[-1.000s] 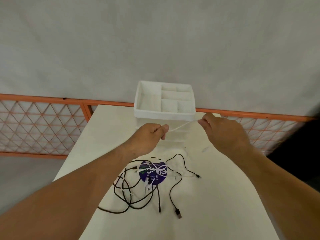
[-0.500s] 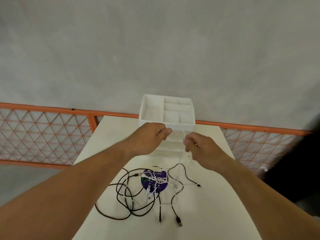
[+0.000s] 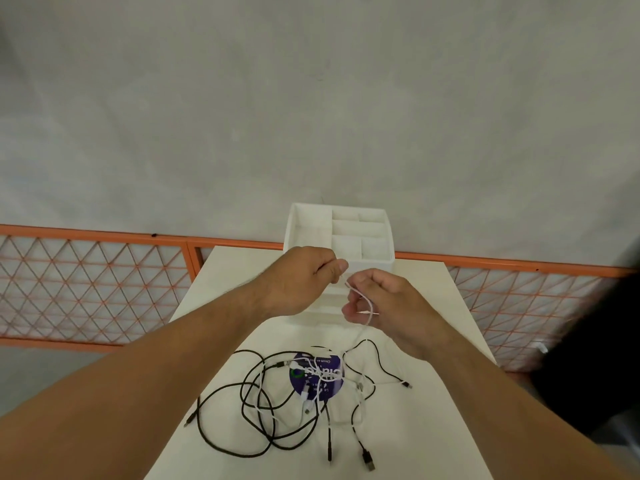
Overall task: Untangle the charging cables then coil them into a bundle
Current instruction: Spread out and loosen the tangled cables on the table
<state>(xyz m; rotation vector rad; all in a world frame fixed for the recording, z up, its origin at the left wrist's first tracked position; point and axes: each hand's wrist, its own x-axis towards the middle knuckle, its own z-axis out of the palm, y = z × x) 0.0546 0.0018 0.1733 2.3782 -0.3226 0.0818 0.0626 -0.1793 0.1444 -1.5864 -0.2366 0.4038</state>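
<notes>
While black cables [image 3: 270,438] lie tangled mid-table [image 3: 433,445], a person's left hand [image 3: 304,278] and right hand [image 3: 388,303], close together above them, each pinch a light, limp white cable [image 3: 371,310], likely best gripped near its plug.

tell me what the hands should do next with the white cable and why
Probably draw more of the white cable up out of the pile and lay it as another loop. The left hand pinches it and the right hand holds one loop, but the rest runs down among the black cables on the table, so a gentle pull seems wise.
</notes>
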